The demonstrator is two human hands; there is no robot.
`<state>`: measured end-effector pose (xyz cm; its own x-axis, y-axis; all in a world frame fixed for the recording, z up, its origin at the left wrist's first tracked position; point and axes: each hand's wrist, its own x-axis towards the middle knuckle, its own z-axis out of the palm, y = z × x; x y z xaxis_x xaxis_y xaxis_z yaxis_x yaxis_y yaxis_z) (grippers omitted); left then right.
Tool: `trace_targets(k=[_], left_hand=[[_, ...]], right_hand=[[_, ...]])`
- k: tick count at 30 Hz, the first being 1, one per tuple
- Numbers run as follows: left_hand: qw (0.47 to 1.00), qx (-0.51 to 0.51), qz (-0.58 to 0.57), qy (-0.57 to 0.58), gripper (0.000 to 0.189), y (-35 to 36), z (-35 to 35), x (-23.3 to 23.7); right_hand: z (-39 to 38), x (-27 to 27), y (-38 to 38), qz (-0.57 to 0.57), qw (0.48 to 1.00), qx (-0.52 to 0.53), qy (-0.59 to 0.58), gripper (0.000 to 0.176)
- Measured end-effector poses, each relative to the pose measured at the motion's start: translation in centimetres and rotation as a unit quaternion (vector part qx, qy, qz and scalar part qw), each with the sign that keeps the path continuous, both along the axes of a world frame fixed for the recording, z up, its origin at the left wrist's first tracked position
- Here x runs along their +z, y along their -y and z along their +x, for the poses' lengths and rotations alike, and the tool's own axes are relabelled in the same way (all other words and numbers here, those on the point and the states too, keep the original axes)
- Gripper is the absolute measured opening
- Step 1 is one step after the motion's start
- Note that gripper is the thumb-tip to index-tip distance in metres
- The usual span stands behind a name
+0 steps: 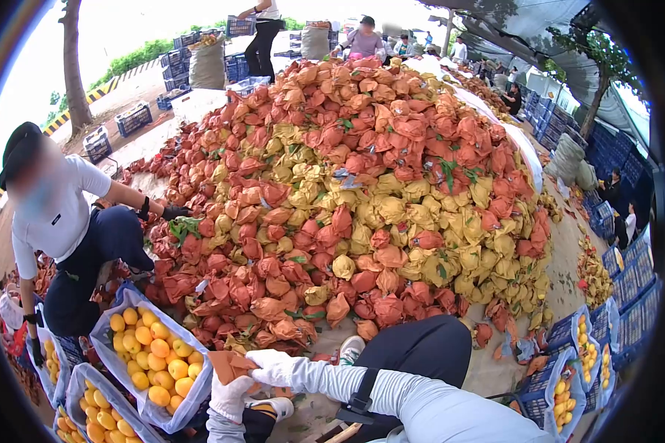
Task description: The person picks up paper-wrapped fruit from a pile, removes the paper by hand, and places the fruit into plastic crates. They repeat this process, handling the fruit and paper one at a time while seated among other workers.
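My left hand (230, 397), in a white glove, is closed on the lower part of an orange-brown paper fruit bag (229, 366). My right hand (272, 367), gloved too, pinches the bag's right side; its fingertips are partly hidden. Whether fruit is inside cannot be made out. Just left of my hands stands a lined crate (100, 341) of yellow-orange fruit (159, 347). Ahead rises a big heap of paper-wrapped fruit (362, 184), in orange-red and yellow bags with some green leaves.
At left a co-worker (66, 199) in dark gloves reaches to the heap. More fruit crates (72, 384) stand at lower left, others (543, 387) at lower right. My bent knee (428, 343) is in front. Stacked blue crates (632, 288) line the right; people and sacks (207, 65) are behind.
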<state>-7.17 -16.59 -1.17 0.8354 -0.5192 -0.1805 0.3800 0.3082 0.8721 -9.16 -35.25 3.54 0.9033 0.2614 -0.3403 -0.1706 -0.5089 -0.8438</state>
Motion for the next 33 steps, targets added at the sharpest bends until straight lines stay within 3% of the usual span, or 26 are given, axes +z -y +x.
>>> trace_targets(k=[2,4,6,8,10,12,13,14,16,18,19,20,21,22,23,24,27,31,33], left_hand=[[0.978,0.064,0.154,0.125,0.063,0.0,1.0,-2.0],[0.981,0.054,0.154,0.101,0.062,1.5,0.1,2.2],[0.984,0.044,0.152,0.078,0.061,1.9,-0.5,4.4],[0.992,0.052,0.093,0.061,0.064,2.0,-0.6,4.9],[1.0,0.003,-0.009,-0.005,0.073,2.0,-0.8,5.8],[0.997,0.017,-0.066,-0.027,0.069,2.2,-0.9,4.8],[0.997,0.01,-0.067,-0.028,0.069,2.5,-1.1,3.7],[0.994,0.104,-0.004,-0.016,0.065,3.0,-1.0,2.1],[0.974,0.211,0.047,-0.067,0.056,4.5,-1.4,2.7],[0.973,0.198,0.111,0.033,0.055,5.1,-0.6,0.3],[0.986,0.159,0.054,0.018,0.054,4.1,0.3,-1.2],[0.992,0.129,0.002,0.001,0.054,2.3,1.2,-1.3],[0.99,0.125,-0.059,-0.026,0.052,3.5,0.1,2.7],[0.988,0.082,-0.126,-0.019,0.053,2.9,0.2,2.0],[0.973,0.087,-0.19,-0.094,0.057,2.9,-0.7,3.5],[0.975,0.118,-0.153,-0.107,0.061,1.6,-0.4,0.6],[0.991,0.12,-0.033,0.048,0.07,2.7,-1.0,1.5],[0.98,0.102,-0.164,-0.052,0.063,3.1,-1.3,1.4],[0.986,0.118,-0.114,-0.022,0.058,3.1,-1.0,1.0]], right_hand=[[0.4,-4.0,-0.9,-0.008,0.997,-0.047,0.06,0.031],[1.5,-7.2,-0.9,-0.051,0.983,-0.093,0.152,0.027],[1.7,-5.8,-0.6,-0.007,0.983,-0.135,0.125,0.024],[1.9,-4.3,-0.1,0.16,0.972,-0.16,-0.066,0.023],[1.2,-1.8,0.5,0.259,0.948,-0.173,-0.069,0.024],[1.6,-3.7,0.6,0.15,0.98,-0.12,0.056,0.021],[1.2,-3.6,-0.1,0.285,0.936,-0.206,-0.019,0.023],[1.1,-3.6,0.0,0.176,0.957,-0.231,0.001,0.026],[1.2,-3.9,-0.7,-0.059,0.964,-0.214,0.147,0.025],[1.2,-3.8,-1.5,-0.011,0.953,-0.225,0.2,0.024],[0.9,-3.5,-1.2,0.173,0.961,-0.206,0.069,0.024],[0.9,-0.5,0.4,0.348,0.917,-0.176,-0.08,0.025],[1.2,0.8,0.3,0.42,0.882,-0.199,-0.074,0.024],[0.9,2.0,1.1,0.443,0.868,-0.212,-0.078,0.022],[2.1,-0.8,1.8,0.454,0.866,-0.201,-0.057,0.024],[2.4,0.9,2.0,0.433,0.868,-0.237,-0.057,0.019],[4.0,-0.5,3.3,0.399,0.872,-0.282,0.019,0.019],[3.0,3.9,3.7,0.361,0.872,-0.326,0.053,0.013],[3.0,5.1,4.5,0.381,0.847,-0.357,0.097,0.013]])
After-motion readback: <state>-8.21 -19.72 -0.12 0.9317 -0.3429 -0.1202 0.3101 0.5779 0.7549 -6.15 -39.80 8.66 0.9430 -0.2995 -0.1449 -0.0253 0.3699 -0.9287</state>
